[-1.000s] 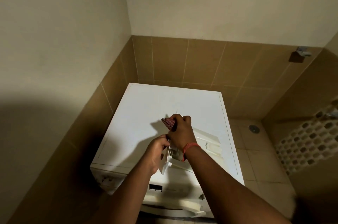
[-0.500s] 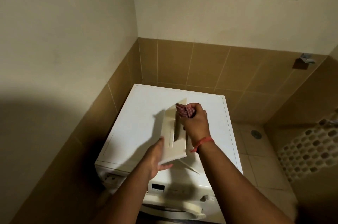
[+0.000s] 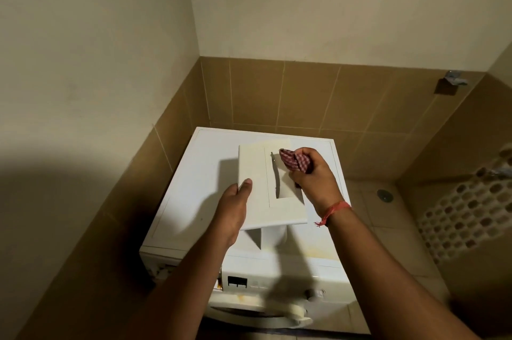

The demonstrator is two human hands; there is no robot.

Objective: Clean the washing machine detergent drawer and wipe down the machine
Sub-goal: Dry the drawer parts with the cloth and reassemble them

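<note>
- Left hand (image 3: 234, 208): grips the near-left edge of the drawer (image 3: 266, 187), thumb laid on its upper face, fingers hidden beneath; how they lie cannot be told.
- Right hand (image 3: 314, 178): fist closed round a bunched red-checked cloth (image 3: 293, 160), whose free end pokes out toward the drawer's far right corner; the knuckles sit against the drawer's right edge. A red thread circles this wrist.
- Drawer: out of the machine and held between both hands above the lid, flat white face up, an open slot (image 3: 279, 181) showing. Its long axis runs away from the person, near end by the left palm, far end level with the cloth.
- Key relation: the slot lies just left of the right hand, nearer it than the left; judged, a short leftward sweep of the cloth along the long axis would cover it, while the left hand only steadies.
- Machine (image 3: 194, 201): directly below both hands, lid white; front panel and door rim show under the forearms, with yellowish staining near the panel's left end.
- Beyond the hands: tan tiled wall, a window high up; floor drain and perforated basket to the right.
</note>
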